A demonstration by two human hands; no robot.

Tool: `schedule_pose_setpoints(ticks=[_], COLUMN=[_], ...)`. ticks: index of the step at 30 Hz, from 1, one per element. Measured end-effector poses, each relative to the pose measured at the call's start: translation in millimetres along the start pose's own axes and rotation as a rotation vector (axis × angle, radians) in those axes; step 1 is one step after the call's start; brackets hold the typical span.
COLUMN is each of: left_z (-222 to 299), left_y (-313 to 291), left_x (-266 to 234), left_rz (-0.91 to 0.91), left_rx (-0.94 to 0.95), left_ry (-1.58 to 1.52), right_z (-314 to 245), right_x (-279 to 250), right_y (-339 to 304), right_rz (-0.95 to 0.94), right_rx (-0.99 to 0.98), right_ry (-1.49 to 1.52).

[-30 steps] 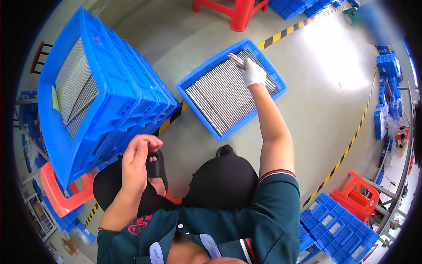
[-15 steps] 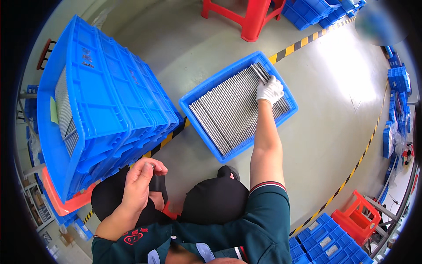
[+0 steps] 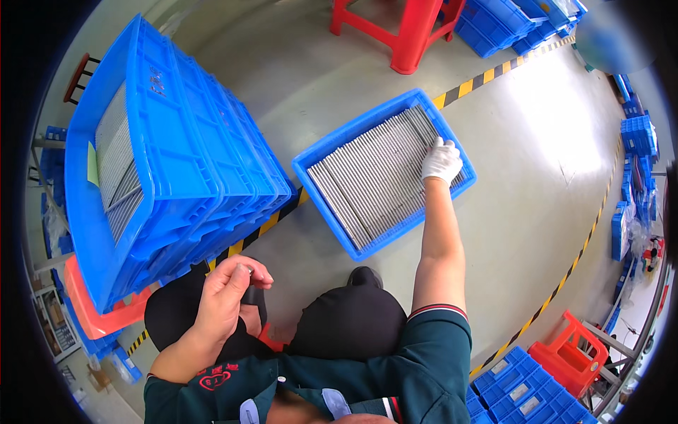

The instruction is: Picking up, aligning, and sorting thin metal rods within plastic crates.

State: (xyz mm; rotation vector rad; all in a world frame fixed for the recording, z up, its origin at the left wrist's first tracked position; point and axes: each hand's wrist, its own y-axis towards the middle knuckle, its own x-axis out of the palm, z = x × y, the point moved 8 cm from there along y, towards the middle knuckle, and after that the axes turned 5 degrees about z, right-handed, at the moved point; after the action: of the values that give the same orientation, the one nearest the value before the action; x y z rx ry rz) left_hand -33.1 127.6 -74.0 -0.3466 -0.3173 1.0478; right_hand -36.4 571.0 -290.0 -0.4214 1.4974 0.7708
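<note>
A blue crate (image 3: 332,233) sits on the floor before me, filled with thin grey metal rods (image 3: 374,177) lying side by side. My right hand (image 3: 443,162), in a white glove, is over the rods near the crate's right wall. Its fingers are curled down and drawn together; whatever is under them is hidden. Bare and held near my knee, my left hand (image 3: 227,288) is closed with the thumb against the fingers. A tiny shiny bit shows at its fingertips, too small to name.
On my left rises a stack of blue crates (image 3: 183,155), the top one holding more rods. A red stool (image 3: 409,42) stands beyond the crate. More blue crates (image 3: 530,392) and a red stool (image 3: 572,353) are at the lower right. Yellow-black tape (image 3: 466,86) marks the floor.
My right hand has moved slightly right and down. The few rods it held tilted at the crate's far end now lie flat among the others. My left hand keeps its closed pose.
</note>
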Motion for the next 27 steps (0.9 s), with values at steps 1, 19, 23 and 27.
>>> schedule_pose_setpoints(ticks=[1,19,23,27], left_z=[-0.2,5.2,0.5,-1.6], left_y=[-1.5,-15.5,-28.6,-45.9], left_x=[0.2,3.6,5.1,7.5], left_rz=[-0.011,-0.086,-0.147,-0.212], left_rx=[-0.004,-0.023,-0.033,0.046], left_ry=[-0.003,-0.031,0.011,-0.011], right_z=[-2.3,8.5,-2.7,-52.7], right_x=[-5.9,-7.6,-50.4,-132.5], right_y=[-0.5,-6.1,4.3,44.6], right_rz=[-0.019,-0.071,-0.163,0.207], right_rx=[0.003,-0.021,0.006,-0.25], right_ry=[0.007,-0.032,-0.056,0.228])
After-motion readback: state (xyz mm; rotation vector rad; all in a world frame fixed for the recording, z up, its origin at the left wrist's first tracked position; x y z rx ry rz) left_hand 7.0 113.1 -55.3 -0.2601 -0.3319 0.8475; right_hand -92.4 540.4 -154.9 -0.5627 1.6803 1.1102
